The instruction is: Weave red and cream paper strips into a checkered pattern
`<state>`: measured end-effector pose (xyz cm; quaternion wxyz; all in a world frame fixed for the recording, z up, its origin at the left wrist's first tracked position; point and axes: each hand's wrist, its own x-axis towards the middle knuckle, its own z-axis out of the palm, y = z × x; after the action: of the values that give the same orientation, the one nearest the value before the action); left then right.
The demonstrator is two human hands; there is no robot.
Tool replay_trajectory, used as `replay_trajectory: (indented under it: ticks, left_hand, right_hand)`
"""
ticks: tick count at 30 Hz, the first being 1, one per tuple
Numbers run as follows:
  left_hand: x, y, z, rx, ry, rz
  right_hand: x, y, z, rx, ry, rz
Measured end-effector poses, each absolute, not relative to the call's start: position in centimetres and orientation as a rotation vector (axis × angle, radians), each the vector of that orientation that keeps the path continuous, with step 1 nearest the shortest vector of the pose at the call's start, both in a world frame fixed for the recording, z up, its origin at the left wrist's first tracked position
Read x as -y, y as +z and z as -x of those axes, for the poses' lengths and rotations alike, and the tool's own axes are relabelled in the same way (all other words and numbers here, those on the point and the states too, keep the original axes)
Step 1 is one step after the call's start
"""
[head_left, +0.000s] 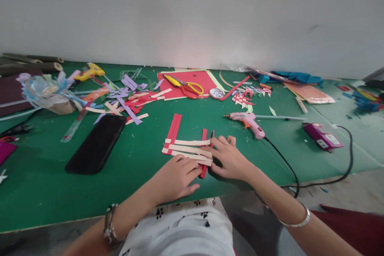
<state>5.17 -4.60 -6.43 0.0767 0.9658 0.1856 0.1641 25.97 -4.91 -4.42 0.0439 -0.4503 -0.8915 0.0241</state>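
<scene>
A small weave of red and cream paper strips [186, 147] lies on the green table [144, 160] near its front edge. My left hand [177, 177] rests at the weave's lower edge, fingers curled onto the cream strips. My right hand [227, 157] lies at the weave's right end, fingers pinching the ends of a cream strip and a red strip.
A black phone [97, 143] lies left of the weave. A pink glue gun [247, 122] with a black cord lies to the right. Red paper with yellow-handled scissors [185, 85] sits behind. Loose paper strips [129, 98] are scattered at the back left, a purple box [322, 136] at right.
</scene>
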Motion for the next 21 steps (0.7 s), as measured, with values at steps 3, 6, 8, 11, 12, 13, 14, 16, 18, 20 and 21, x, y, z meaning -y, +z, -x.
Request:
replay_trajectory:
  ticks: [3,6,8,11,12,13,14,16,18,20,21]
  left_hand:
    - [4.9,-6.7,-5.2,-0.594,0.461,-2.909]
    - [4.9,-6.7,-5.2,-0.596,0.427,-2.917]
    - [4.9,-6.7,-5.2,-0.603,0.417,-2.923]
    - [4.9,-6.7,-5.3,-0.606,0.432,-2.925]
    - [5.0,-6.8,-5.3,-0.599,0.441,-2.925]
    - [5.1,-6.8,-5.3,-0.593,0.449,-2.921]
    - [5.1,-6.8,-5.3,-0.591,0.456,-2.913]
    - [5.2,-6.7,-5.2,-0.598,0.465,-2.874]
    - [5.0,-6.2,-5.2,-0.614,0.484,-2.804]
    - [4.1,-5.3,-5.3,-0.666,0.527,-2.712]
    - [3.3,-4.8,-5.5,-0.718,0.541,-2.659]
  right_hand:
    - [4.7,-4.5,-25.9,2.727,0.077,1.378]
    - [4.5,-4.6,-26.0,2.724,0.056,1.377]
    - [4.5,-4.7,-26.2,2.706,0.034,1.378]
    - [4.6,-5.0,-26.5,2.662,0.009,1.375]
    - [4.7,-5.1,-26.6,2.643,0.006,1.367]
    - [4.8,-5.2,-26.6,2.622,0.005,1.359]
    - [4.9,-5.3,-26.7,2.601,0.009,1.352]
    - [5.1,-5.5,-26.7,2.566,0.028,1.352]
    - [5.3,-5.6,-26.6,2.546,0.048,1.36]
    - [5.4,-5.7,-26.5,2.537,0.057,1.362]
    - [5.5,-5.8,-26.5,2.534,0.056,1.364]
